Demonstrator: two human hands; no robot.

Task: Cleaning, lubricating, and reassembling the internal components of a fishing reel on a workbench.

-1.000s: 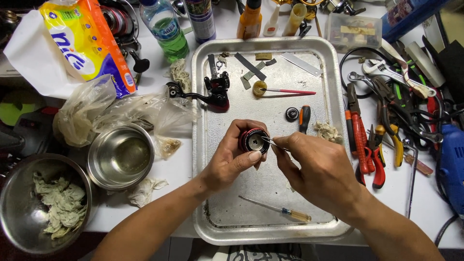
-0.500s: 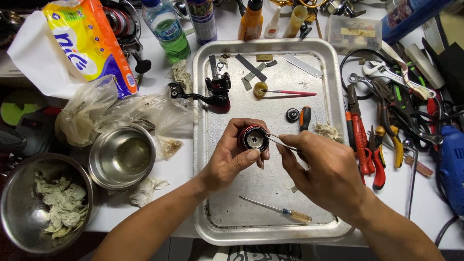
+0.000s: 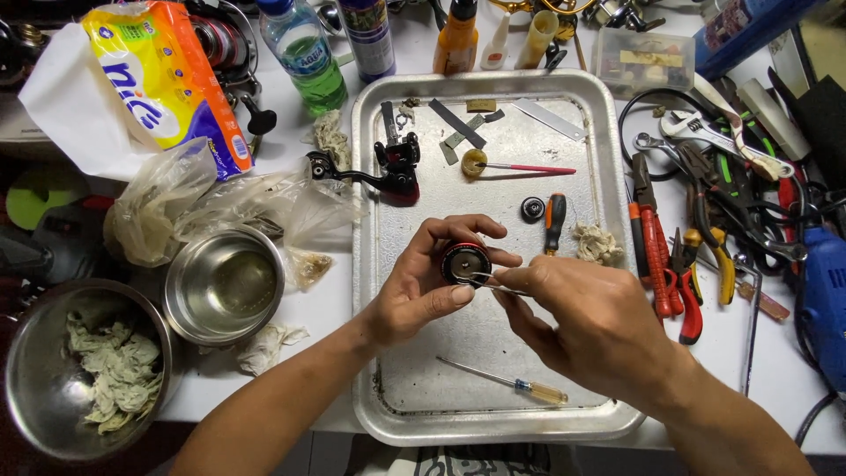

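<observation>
Head view, left hand [image 3: 421, 295] gripping red-black spool [image 3: 464, 262], yellow-orange tissue pack [image 3: 167, 75] top-left

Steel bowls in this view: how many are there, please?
2. The large steel bowl with crumpled rags sits at the lower left. The smaller steel bowl is beside it, left of the tray. Clutter may hide others.

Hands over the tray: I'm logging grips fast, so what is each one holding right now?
Left hand: closed around the round red-and-black reel part.
Right hand: pinching thin metal tweezers, tips at that part.
</observation>
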